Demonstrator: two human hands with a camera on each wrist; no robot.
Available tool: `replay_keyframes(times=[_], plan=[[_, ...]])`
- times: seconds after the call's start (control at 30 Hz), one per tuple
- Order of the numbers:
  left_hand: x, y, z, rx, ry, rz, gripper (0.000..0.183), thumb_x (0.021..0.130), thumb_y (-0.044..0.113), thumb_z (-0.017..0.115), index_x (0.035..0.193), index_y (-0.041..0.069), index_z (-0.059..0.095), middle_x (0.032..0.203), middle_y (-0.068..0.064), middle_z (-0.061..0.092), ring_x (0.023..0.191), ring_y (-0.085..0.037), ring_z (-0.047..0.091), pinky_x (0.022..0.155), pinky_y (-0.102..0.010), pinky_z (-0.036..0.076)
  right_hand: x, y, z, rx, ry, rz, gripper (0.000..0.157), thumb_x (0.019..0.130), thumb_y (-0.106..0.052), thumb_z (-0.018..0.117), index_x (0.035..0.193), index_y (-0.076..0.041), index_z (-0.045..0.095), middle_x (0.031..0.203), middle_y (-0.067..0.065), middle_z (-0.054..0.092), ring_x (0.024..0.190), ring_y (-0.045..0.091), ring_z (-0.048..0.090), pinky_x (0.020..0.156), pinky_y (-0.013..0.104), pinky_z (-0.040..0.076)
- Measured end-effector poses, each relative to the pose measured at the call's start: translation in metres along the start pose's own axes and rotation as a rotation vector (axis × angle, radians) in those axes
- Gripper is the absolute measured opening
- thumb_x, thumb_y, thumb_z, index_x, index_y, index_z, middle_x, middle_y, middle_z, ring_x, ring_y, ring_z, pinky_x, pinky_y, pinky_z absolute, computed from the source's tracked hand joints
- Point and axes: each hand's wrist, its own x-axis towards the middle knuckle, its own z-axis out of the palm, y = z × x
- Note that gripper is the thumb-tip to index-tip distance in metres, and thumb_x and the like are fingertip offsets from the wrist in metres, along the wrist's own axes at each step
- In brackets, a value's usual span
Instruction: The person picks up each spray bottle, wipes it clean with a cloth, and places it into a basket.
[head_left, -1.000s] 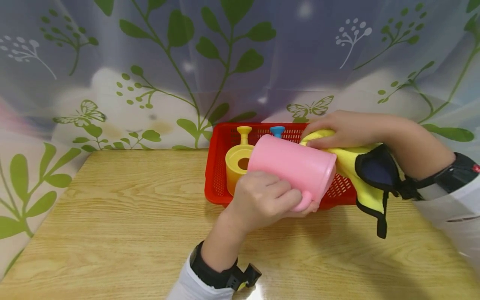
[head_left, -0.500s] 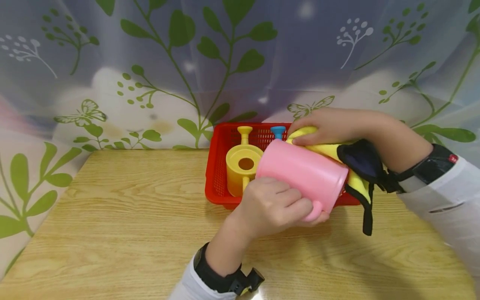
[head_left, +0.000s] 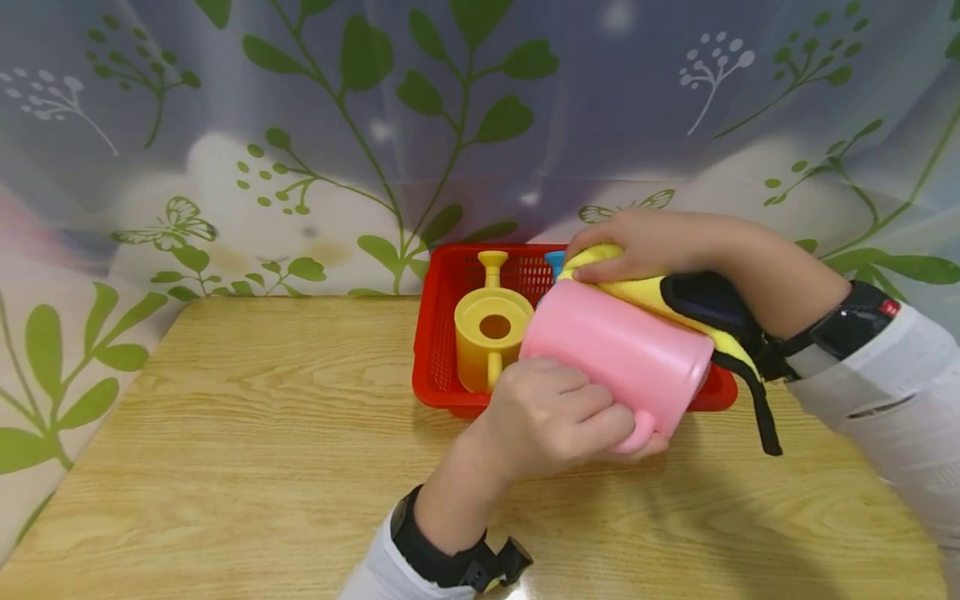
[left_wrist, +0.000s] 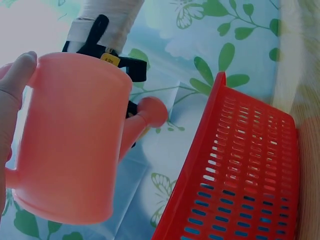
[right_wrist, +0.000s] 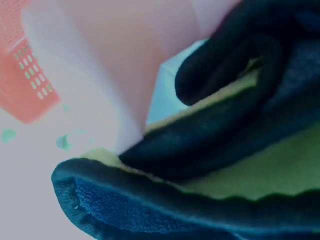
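A pink watering can (head_left: 615, 342) is held tilted on its side above the front of a red basket. My left hand (head_left: 558, 421) grips its handle, fingers curled round it. With my right hand (head_left: 652, 246) I hold a yellow cloth (head_left: 637, 293) with black edging and dark patches against the can's far side; a black-edged end hangs down to the right. In the left wrist view the can's smooth body (left_wrist: 75, 140) and its spout (left_wrist: 135, 127) show. The cloth's folds (right_wrist: 260, 165) fill much of the right wrist view, beside the blurred pink can (right_wrist: 90, 60).
Behind the pink can, the red basket (head_left: 435, 367) stands on the wooden table (head_left: 262, 467), near the patterned curtain (head_left: 322, 167). A yellow watering can (head_left: 472, 350) stands inside it at the left. Next to that, a blue spout (head_left: 554, 260) shows partly.
My right hand has moved left along the pink watering can with the cloth, which now lies closer to the can. The can has shifted slightly right, uncovering more of the yellow one.
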Motion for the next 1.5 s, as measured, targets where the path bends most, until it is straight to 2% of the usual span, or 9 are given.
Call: replay_keyframes(times=[0.2,0.43,0.63,0.9,1.07,1.3,1.5], plan=[[-0.003,-0.002,0.001,-0.013,0.002,-0.009,0.031,0.081,0.039,0.061,0.059,0.024,0.045,0.049,0.014,0.039,0.046,-0.002,0.031,0.044,-0.015,0.019,-0.002,0.002,0.001,0.004,-0.018,-0.013,0.032,0.089,-0.032,0.056,0.114,-0.013,0.060,0.113,0.005,0.060,0.100,0.020,0.052,0.087,0.043,0.041],[-0.008,-0.008,-0.001,0.004,0.003,-0.066,0.034,0.079,0.037,0.063,0.056,0.023,0.043,0.048,0.012,0.038,0.046,-0.003,0.030,0.044,-0.016,0.020,-0.013,0.005,0.002,0.030,-0.082,0.068,0.031,0.089,-0.035,0.055,0.114,-0.017,0.059,0.109,0.001,0.061,0.098,0.018,0.052,0.087,0.044,0.041],[-0.010,-0.009,-0.001,-0.011,-0.013,-0.093,0.034,0.079,0.037,0.063,0.055,0.022,0.044,0.046,0.012,0.037,0.045,-0.003,0.030,0.042,-0.016,0.020,-0.022,0.007,0.007,0.035,-0.042,0.090,0.028,0.088,-0.035,0.057,0.110,-0.019,0.061,0.104,0.001,0.062,0.094,0.018,0.052,0.084,0.042,0.042],[-0.011,-0.011,-0.001,-0.003,-0.010,-0.108,0.036,0.078,0.039,0.064,0.056,0.021,0.043,0.047,0.011,0.034,0.045,-0.003,0.029,0.042,-0.018,0.022,-0.029,0.007,0.012,-0.082,-0.004,0.086,0.017,0.085,-0.029,0.061,0.099,-0.020,0.063,0.092,-0.003,0.061,0.082,0.014,0.051,0.074,0.036,0.043],[-0.011,-0.014,-0.004,0.020,-0.003,-0.110,0.037,0.077,0.037,0.066,0.055,0.020,0.041,0.046,0.011,0.032,0.045,-0.003,0.026,0.042,-0.018,0.019,-0.038,0.005,0.014,-0.142,0.010,0.159,0.014,0.083,-0.025,0.063,0.096,-0.020,0.062,0.090,-0.003,0.060,0.076,0.015,0.050,0.070,0.036,0.042],[-0.009,-0.017,-0.007,0.026,0.013,-0.114,0.038,0.076,0.036,0.067,0.055,0.020,0.040,0.045,0.010,0.032,0.045,-0.004,0.026,0.042,-0.018,0.017,-0.050,0.009,0.016,-0.277,0.041,0.205,0.015,0.077,-0.025,0.068,0.089,-0.020,0.061,0.085,-0.001,0.060,0.075,0.016,0.051,0.071,0.040,0.045],[-0.009,-0.017,-0.007,0.024,0.037,-0.115,0.038,0.074,0.034,0.068,0.054,0.019,0.039,0.045,0.010,0.032,0.044,-0.003,0.025,0.041,-0.018,0.015,-0.057,0.012,0.017,-0.294,0.058,0.203,0.017,0.076,-0.025,0.070,0.090,-0.020,0.061,0.088,-0.001,0.061,0.079,0.017,0.054,0.074,0.043,0.046]])
